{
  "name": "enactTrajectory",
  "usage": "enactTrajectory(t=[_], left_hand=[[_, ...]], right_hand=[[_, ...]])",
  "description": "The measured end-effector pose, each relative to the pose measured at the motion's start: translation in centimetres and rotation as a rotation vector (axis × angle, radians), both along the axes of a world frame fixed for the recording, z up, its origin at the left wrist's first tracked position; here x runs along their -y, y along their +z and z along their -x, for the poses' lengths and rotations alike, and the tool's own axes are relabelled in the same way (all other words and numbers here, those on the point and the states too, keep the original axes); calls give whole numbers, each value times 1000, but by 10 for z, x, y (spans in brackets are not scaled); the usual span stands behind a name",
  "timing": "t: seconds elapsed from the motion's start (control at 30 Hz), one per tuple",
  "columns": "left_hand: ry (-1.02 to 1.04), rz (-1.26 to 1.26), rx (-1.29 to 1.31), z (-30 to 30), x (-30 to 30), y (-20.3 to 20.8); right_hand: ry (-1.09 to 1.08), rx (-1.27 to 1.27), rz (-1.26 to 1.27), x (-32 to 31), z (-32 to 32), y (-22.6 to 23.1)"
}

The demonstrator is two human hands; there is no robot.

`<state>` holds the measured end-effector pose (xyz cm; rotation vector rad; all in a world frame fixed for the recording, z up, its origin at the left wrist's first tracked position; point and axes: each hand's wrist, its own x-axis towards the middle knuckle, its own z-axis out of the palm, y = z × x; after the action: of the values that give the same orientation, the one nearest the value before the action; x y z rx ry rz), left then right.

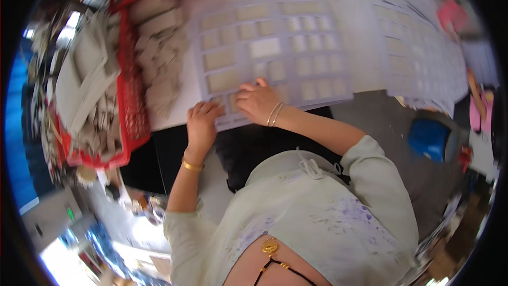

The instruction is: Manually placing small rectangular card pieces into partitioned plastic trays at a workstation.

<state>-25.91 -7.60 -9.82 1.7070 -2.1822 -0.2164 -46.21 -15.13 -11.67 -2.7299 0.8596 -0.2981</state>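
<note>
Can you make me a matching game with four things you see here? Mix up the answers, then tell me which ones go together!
Column one:
1. Sheet
2. Baskets
3. Pendant
4. Left hand

Column two:
A. small and gold
B. has a wide bangle at its wrist
C. pale, with rows of boxes
D. red

Right pairs: 1-C, 2-D, 3-A, 4-B

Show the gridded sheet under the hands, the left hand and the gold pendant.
Gridded sheet (291, 67), head view: bare strip between cells.
Left hand (202, 124), head view: back of hand.
Gold pendant (270, 246), head view: its middle.
</note>
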Motion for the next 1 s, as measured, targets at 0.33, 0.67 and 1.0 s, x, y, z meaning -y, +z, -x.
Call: enactTrajectory(t=[0.33, 0.67, 1.0], left_hand=[[366, -46, -132, 9, -30, -31], [433, -69, -198, 18, -31, -38], [363, -7, -246, 13, -29, -44]], right_hand=[[-1015, 335, 247, 6, 207, -9], [-1062, 1115, -833, -5, 231, 14], [-1108, 175, -79, -18, 226, -5]])
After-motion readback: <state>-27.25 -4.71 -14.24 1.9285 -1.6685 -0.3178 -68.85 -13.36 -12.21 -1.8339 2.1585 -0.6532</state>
